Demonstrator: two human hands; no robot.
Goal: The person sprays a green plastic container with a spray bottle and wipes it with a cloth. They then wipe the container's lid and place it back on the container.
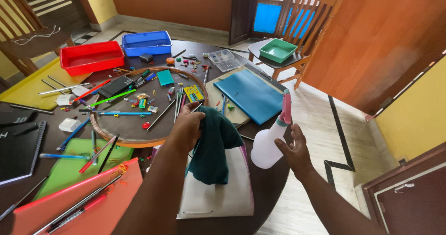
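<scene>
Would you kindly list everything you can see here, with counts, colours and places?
Cloth: one, teal, over white folder.
Spray bottle: one, white, pink top, table's right edge.
White folder: one, near edge.
Blue folder: one, far right.
Bins: red, blue, on table; green on chair.
Round tray: one, brown, centre, with pens and clips.
Left hand: grips cloth.
Right hand: at bottle.

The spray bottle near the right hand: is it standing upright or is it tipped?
Tipped. The white spray bottle leans, its pink nozzle up and to the right, base on the dark table. The right hand touches its side.
</scene>
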